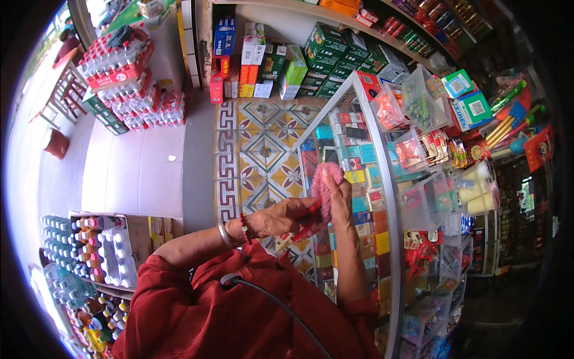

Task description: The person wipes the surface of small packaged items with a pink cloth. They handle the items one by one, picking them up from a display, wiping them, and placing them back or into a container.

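My right hand [340, 197] grips a fluffy pink cloth [326, 179], its thumb pressed over the upper part. From the left, my left hand [287, 217] reaches across to a shiny red item [309, 220] just below the cloth. The hands and cloth hide much of the red item, so I cannot tell what it is. Both hands are in front of me, at the near edge of a glass display case [389, 179] holding rows of small colourful packs. A bracelet of red beads and a silver bangle are on my left wrist.
Clear plastic bins [423, 202] of small packets stand along the case's right side. Green cartons [325, 54] are stacked against the far wall. Shrink-wrapped bottles [148, 101] are piled at the upper left, with more bottles [114, 251] at the lower left. Patterned floor tiles [264, 152] lie beyond my arms.
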A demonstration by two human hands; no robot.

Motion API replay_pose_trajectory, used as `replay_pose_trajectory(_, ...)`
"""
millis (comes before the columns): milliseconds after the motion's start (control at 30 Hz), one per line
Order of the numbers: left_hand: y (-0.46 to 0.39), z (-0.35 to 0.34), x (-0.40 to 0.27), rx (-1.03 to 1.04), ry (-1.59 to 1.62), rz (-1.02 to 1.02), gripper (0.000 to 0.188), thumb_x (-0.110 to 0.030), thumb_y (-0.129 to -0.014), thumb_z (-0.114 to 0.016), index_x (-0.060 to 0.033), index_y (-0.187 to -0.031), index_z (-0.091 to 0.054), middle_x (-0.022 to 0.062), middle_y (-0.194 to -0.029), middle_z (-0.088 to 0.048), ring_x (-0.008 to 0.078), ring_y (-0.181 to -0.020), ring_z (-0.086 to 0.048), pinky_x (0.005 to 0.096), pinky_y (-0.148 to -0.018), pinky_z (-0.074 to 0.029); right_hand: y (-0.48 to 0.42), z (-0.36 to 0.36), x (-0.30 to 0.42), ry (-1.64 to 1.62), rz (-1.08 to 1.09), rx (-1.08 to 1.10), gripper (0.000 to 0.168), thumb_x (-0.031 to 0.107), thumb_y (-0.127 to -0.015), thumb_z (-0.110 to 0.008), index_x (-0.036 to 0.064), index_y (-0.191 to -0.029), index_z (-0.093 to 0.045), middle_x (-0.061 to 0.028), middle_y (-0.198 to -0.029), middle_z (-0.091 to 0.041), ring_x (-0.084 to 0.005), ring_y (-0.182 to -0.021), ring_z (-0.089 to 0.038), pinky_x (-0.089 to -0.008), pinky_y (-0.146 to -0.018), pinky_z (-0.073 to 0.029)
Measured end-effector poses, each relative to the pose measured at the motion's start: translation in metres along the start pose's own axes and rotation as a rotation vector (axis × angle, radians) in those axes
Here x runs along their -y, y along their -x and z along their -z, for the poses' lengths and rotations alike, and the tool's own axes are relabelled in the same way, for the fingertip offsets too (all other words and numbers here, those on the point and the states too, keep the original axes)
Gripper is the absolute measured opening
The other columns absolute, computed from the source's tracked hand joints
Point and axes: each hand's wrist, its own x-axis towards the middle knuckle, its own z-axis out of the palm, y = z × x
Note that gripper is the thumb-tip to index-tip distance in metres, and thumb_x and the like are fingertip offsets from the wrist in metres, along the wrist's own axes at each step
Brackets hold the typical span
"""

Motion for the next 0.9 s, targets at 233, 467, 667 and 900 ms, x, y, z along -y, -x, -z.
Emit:
replay_pose_trajectory(233,0.036,-0.007,-0.032,0.141,0.336,-0.057,0.079,0.021,-0.076,-0.054,-0.0084,-0.145,-0.028,0.0097,-0.141,-0.042,0.019,-0.126,-0.045,0.0281,-0.095,-0.041,-0.002,0.013,-0.02,-0.504,-0.194,-0.149,0.041,0.034,-0.091,-0.058,0.005,-0.12,-0.051,-0.0069,-0.114,-0.057,-0.0185,-0.104,-0.056,-0.0322,-0.093,-0.044)
replay_pose_trajectory(467,0.05,0.005,-0.027,0.023,0.527,-0.125,0.081,0.026,-0.072,-0.049,-0.0088,-0.143,-0.03,0.0122,-0.141,-0.041,0.0245,-0.131,-0.04,0.0356,-0.102,-0.038,0.031,0.01,-0.02,-0.713,-0.12,-0.128,0.052,0.046,-0.089,-0.056,0.007,-0.124,-0.051,-0.0085,-0.116,-0.056,-0.0228,-0.102,-0.057,-0.0372,-0.089,-0.047)
replay_pose_trajectory(667,0.052,0.008,-0.021,0.025,0.558,-0.211,0.08,0.027,-0.073,-0.046,-0.0099,-0.143,-0.032,0.0102,-0.143,-0.039,0.024,-0.131,-0.04,0.0345,-0.101,-0.04,0.059,-0.001,-0.006,-0.773,-0.079,0.061,0.055,0.048,-0.094,-0.044,0.007,-0.131,-0.043,-0.0098,-0.128,-0.051,-0.0277,-0.12,-0.047,-0.044,-0.102,-0.038)
replay_pose_trajectory(900,0.04,0.003,-0.019,-0.2,0.198,-0.167,0.076,0.022,-0.073,-0.049,-0.0094,-0.141,-0.035,0.0051,-0.135,-0.045,0.0177,-0.121,-0.047,0.0295,-0.093,-0.044,0.075,-0.04,-0.005,-0.666,0.007,0.119,0.055,0.035,-0.095,-0.049,0.005,-0.138,-0.034,-0.0089,-0.135,-0.044,-0.0253,-0.124,-0.043,-0.042,-0.106,-0.032)
